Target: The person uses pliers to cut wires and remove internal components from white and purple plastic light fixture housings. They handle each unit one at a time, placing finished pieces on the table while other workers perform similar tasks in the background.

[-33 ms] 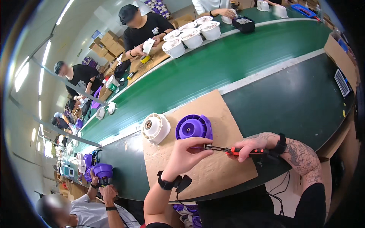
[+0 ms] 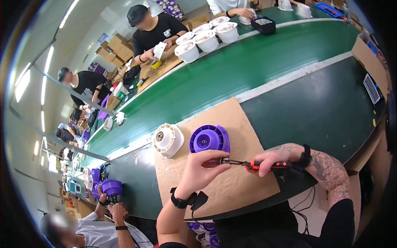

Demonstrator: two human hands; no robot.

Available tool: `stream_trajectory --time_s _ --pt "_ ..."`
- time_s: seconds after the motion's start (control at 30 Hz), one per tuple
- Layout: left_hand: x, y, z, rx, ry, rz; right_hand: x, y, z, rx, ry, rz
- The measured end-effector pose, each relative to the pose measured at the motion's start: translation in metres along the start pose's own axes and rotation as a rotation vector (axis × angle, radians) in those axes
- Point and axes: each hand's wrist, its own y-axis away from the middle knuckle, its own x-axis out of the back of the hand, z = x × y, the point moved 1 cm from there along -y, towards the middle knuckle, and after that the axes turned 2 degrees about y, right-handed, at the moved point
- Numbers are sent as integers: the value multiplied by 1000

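Note:
My left hand pinches a small metal part between thumb and fingers; its exact kind is too small to tell. In my right hand are pliers with red and black handles, their thin jaws reaching to that metal part. Just beyond my left fingers sits a purple round ribbed housing with a small hole at its centre. To its left stands a similar white housing with a brass-coloured piece in the middle. Both housings rest on a sheet of cardboard.
A green conveyor belt runs beyond my dark table. Across it, white tubs stand near a co-worker. At the lower left another person's hands hold a purple housing. A cardboard box stands at the right edge.

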Motion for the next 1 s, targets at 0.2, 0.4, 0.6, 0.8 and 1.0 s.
stream_trajectory --time_s 0.2,0.4,0.6,0.8,1.0 --pt "7 -16 12 -50 -25 -54 7 -4 17 67 -239 -228" --pt "6 -17 4 33 91 -98 3 -11 37 238 -463 -342" --pt "10 -14 -2 -33 174 -100 -4 -15 39 338 -547 -452" --pt "9 -7 -2 21 133 -94 -13 -18 45 337 -516 -389" --pt "36 6 -16 -76 15 254 -5 -18 46 238 -550 -376"
